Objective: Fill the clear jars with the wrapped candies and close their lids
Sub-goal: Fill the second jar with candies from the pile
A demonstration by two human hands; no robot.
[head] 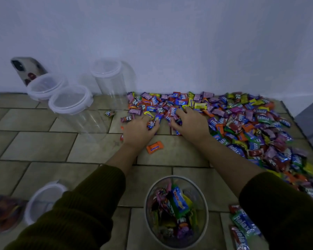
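left grip (139, 131) and right grip (191, 121) curl round light, slippery wrapped candies (242, 123), probably best scooped in loose handfuls.

One wide-angle camera, worn on the head, looked forward and down. The open jar (204, 210) lay nearest, almost directly beneath the lens at the lower edge. Beyond the jar, the view crossed the tiled floor (43, 147) and wrapped candies (251, 123) to the white wall (170, 42), which filled the upper part.
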